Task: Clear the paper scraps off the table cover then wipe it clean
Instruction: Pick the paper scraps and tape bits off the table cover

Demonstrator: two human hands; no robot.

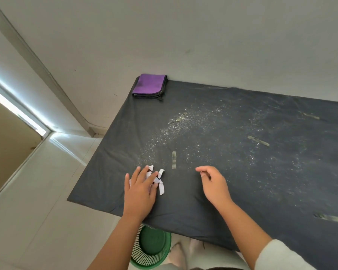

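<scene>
Head view is filled mostly by a pale grey wall [183,32] and a white tiled floor [47,191], which is seen at the left and below. A doorway with a light frame [18,112] is seen at the far left, where bright light is caught along its edge. Against the wall a table is set, and it is draped in a dark grey table cover [242,172] whose near left corner hangs over the floor. Fine white specks [183,129] are scattered across the middle of the cover, and several pale strips of tape or residue [259,140] are stuck to it; which of the two they are cannot be told. On the floor just below the near edge a green slatted basket [151,248] is placed, partly hidden by the left forearm. At the far left corner of the cover a folded purple cloth [149,85] with dark edging is laid. The left hand [141,190] is laid flat with its fingers spread over the paper scraps. The right hand [213,182] is held just above the cover near the left hand, its fingers loosely curled and nothing visible in them. The white paper scraps [160,184] are gathered in a small heap near the front left of the cover, under and beside the left fingertips.
</scene>
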